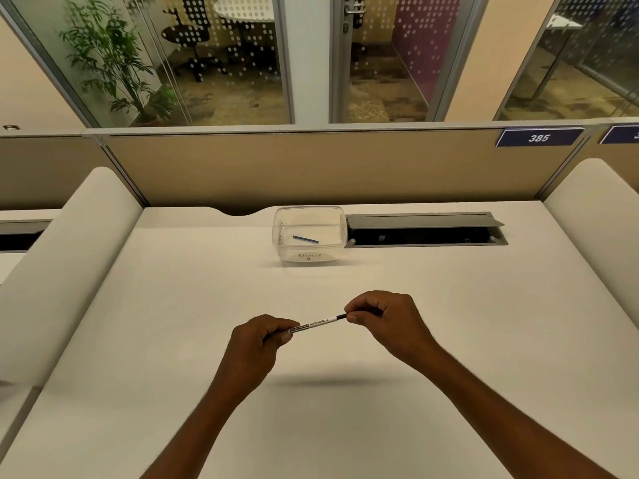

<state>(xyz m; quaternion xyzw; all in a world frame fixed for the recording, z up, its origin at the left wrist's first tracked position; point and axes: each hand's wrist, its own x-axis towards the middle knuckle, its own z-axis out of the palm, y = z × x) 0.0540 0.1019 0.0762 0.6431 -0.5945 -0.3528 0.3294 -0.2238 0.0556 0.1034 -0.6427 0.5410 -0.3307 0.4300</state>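
A thin white whiteboard marker [316, 323] with black print is held level above the white desk [449, 340]. My left hand [257, 344] grips its left end with curled fingers. My right hand [383, 323] pinches the dark right end between thumb and fingers. Both ends are hidden inside the hands. Farther back stands a clear plastic tub [308, 233] with a handwritten label; a thin blue stick [305, 239] lies inside it.
An open cable tray [425, 229] is sunk into the desk right of the tub. Rounded white dividers [69, 257] flank the desk on both sides. A tan partition [311, 167] with a "385" sign closes the back.
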